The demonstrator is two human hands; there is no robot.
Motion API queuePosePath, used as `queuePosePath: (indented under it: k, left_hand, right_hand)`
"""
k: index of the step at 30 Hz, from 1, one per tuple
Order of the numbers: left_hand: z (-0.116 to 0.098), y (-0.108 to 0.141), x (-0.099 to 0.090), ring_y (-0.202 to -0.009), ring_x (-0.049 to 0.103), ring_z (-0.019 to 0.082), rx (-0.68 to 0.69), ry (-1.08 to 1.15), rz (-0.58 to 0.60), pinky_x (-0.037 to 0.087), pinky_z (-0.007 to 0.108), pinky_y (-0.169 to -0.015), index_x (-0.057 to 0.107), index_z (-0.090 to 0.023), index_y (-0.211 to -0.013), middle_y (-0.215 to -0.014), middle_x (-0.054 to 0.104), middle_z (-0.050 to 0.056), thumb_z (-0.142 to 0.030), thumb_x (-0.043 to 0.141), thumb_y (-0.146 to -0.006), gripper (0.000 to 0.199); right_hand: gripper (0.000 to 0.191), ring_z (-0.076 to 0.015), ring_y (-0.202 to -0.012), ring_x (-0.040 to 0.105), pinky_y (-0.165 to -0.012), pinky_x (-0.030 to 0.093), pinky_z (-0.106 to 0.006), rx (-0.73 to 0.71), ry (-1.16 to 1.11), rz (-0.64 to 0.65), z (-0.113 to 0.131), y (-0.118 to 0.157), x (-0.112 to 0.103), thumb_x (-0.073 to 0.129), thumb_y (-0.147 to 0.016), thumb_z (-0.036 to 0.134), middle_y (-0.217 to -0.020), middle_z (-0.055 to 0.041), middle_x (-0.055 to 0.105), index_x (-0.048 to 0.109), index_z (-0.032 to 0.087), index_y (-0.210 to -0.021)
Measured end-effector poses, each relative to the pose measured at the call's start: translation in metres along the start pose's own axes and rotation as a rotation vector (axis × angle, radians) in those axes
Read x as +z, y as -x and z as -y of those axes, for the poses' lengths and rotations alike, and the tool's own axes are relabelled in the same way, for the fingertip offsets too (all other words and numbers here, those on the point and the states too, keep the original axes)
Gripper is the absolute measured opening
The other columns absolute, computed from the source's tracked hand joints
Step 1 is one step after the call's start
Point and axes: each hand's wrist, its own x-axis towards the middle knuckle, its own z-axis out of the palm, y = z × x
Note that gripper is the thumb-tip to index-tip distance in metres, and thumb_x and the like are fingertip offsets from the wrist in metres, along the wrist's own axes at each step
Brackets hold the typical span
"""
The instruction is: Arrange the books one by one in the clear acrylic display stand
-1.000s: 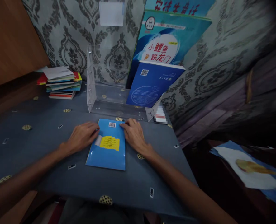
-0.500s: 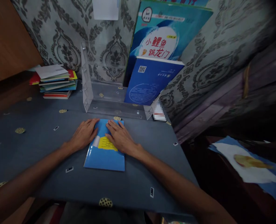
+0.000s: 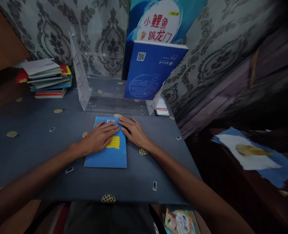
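Note:
A light blue book with a yellow patch and a barcode lies flat on the grey-blue tablecloth. Across its upper left and middle rests my left hand, flat with fingers stretched out to the right. My right hand is spread at the upper right edge, its fingertips on the cover and its palm beside the book. Neither hand is closed round anything. Behind the book stands a clear plastic rack, holding a dark blue book and a larger teal book on its right side.
A pile of books stands at the back left. A small white object, partly blurred out, is by the rack's right end. Beyond the table's right edge lies blue and white paper. A colourful book shows below the front edge.
My left hand has slid right, further over the cover. My right hand has shifted toward the book's right edge, uncovering more of it. The view has tilted down a little.

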Motion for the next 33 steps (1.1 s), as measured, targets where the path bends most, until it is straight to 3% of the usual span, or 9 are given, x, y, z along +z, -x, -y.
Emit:
queuePosePath:
  k: [7,14,17,23,26,29,33]
  left_hand:
    - [-0.047,0.031,-0.01,-0.149,0.033,0.019,0.275,0.171,0.176,0.019,0.052,-0.125,0.048,-0.03,-0.146,-0.15,0.052,-0.001,-0.018,0.038,-0.1,0.048]
    - [-0.063,0.044,-0.02,-0.148,0.035,0.02,0.281,0.141,0.222,0.021,0.052,-0.124,0.048,-0.029,-0.146,-0.15,0.052,-0.001,-0.016,0.038,-0.1,0.048]
    - [-0.062,0.044,-0.016,-0.145,0.04,0.022,0.299,0.115,0.156,0.027,0.053,-0.122,0.051,-0.028,-0.143,-0.147,0.056,0.001,-0.015,0.041,-0.098,0.048]
    - [-0.057,0.05,-0.005,-0.13,0.055,0.023,0.341,0.198,-0.122,0.042,0.047,-0.112,0.065,-0.022,-0.126,-0.13,0.069,0.007,-0.016,0.051,-0.095,0.034]
    - [-0.054,0.053,-0.003,-0.118,0.061,0.02,0.229,0.286,-0.283,0.047,0.041,-0.104,0.068,-0.019,-0.111,-0.115,0.073,0.009,-0.016,0.05,-0.097,0.024]
    - [-0.046,0.056,-0.003,-0.115,0.062,0.022,-0.027,0.211,-0.398,0.047,0.043,-0.102,0.065,-0.018,-0.113,-0.117,0.07,0.011,-0.022,0.045,-0.1,0.025]
    - [-0.03,0.063,0.0,-0.128,0.053,0.033,-0.429,0.062,-0.367,0.044,0.054,-0.104,0.056,-0.016,-0.13,-0.133,0.061,0.017,-0.041,0.043,-0.099,0.042]
  right_hand:
    - [0.04,-0.0223,-0.145,0.041,-0.12,0.026,-0.055,-0.009,0.021,-0.001,-0.003,0.0,0.003,0.043,-0.101,0.026,-0.15,-0.0085,0.052,0.057,0.022,-0.138]
    - [0.041,-0.0222,-0.146,0.039,-0.12,0.026,-0.054,0.004,0.051,0.009,0.002,-0.001,0.002,0.042,-0.101,0.025,-0.15,-0.0102,0.052,0.055,0.019,-0.14]
    - [0.043,-0.0235,-0.147,0.037,-0.12,0.025,-0.055,0.016,0.094,0.019,0.009,0.001,0.001,0.043,-0.101,0.023,-0.152,-0.0124,0.049,0.053,0.016,-0.142]
    - [0.049,-0.0288,-0.149,0.033,-0.119,0.025,-0.061,-0.051,0.172,0.097,0.035,0.033,-0.002,0.048,-0.101,0.034,-0.157,-0.0156,0.041,0.049,0.016,-0.146]
    - [0.053,-0.0302,-0.15,0.03,-0.119,0.026,-0.061,-0.109,0.18,0.127,0.047,0.057,-0.003,0.05,-0.1,0.043,-0.158,-0.0159,0.039,0.049,0.016,-0.146]
    - [0.056,-0.0306,-0.15,0.029,-0.12,0.025,-0.061,-0.129,0.191,0.126,0.055,0.076,-0.004,0.053,-0.098,0.049,-0.158,-0.0151,0.04,0.05,0.018,-0.144]
    - [0.061,-0.0329,-0.15,0.029,-0.119,0.026,-0.063,-0.109,0.19,0.122,0.058,0.088,-0.003,0.055,-0.095,0.055,-0.159,-0.0141,0.038,0.048,0.021,-0.146]
